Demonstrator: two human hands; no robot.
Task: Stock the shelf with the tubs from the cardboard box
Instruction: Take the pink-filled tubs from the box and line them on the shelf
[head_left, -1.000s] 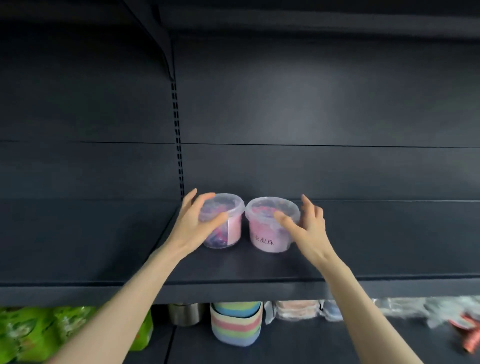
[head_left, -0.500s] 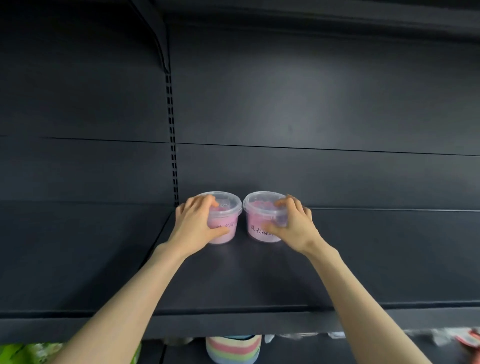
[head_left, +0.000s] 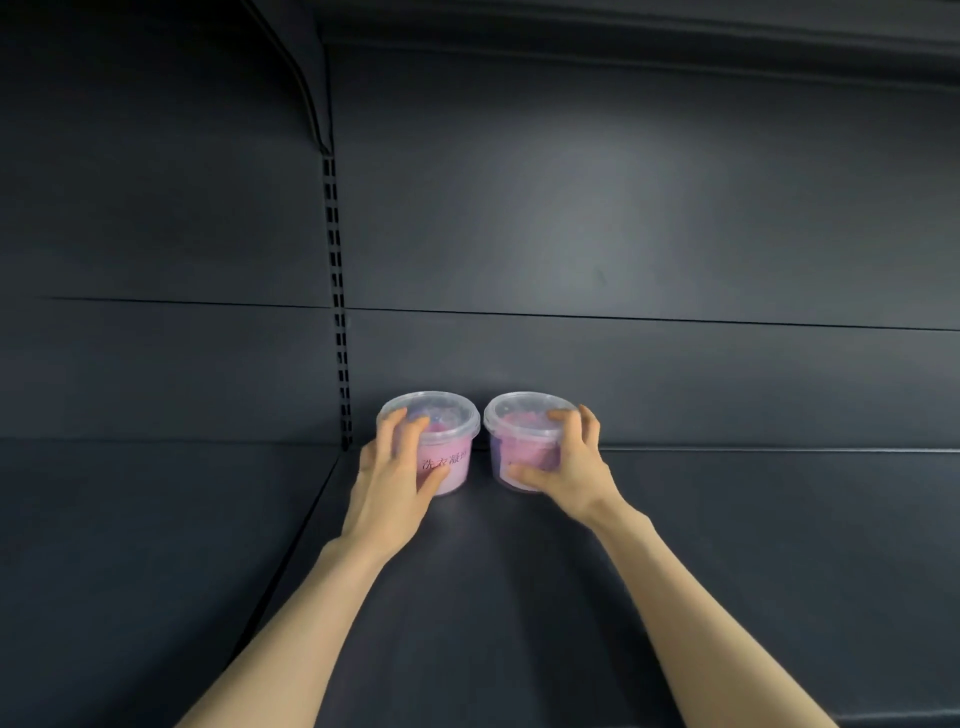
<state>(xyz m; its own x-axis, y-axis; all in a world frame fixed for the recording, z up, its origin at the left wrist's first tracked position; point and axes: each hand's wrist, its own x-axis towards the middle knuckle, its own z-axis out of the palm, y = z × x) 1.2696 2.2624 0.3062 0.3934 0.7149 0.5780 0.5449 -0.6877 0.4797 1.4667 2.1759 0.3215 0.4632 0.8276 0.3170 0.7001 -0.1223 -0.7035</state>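
Two clear plastic tubs with pink contents and clear lids stand side by side on the dark shelf (head_left: 727, 519), close to its back wall. My left hand (head_left: 395, 478) grips the left tub (head_left: 449, 454), fingers over the lid rim and thumb on the labelled front. My right hand (head_left: 566, 467) grips the right tub (head_left: 519, 441), fingers on the lid's right edge and thumb low on the side. A small gap separates the tubs. The cardboard box is not in view.
A slotted upright (head_left: 337, 312) runs down the back wall just left of the tubs, with a bracket (head_left: 311, 93) above it. A neighbouring shelf board (head_left: 156, 519) lies to the left. Another shelf's underside (head_left: 623, 21) hangs overhead.
Both tubs have been pushed from near the shelf's front edge to its back, and my hands have closed round them. The view has come closer, and the lower shelf has dropped out of sight.
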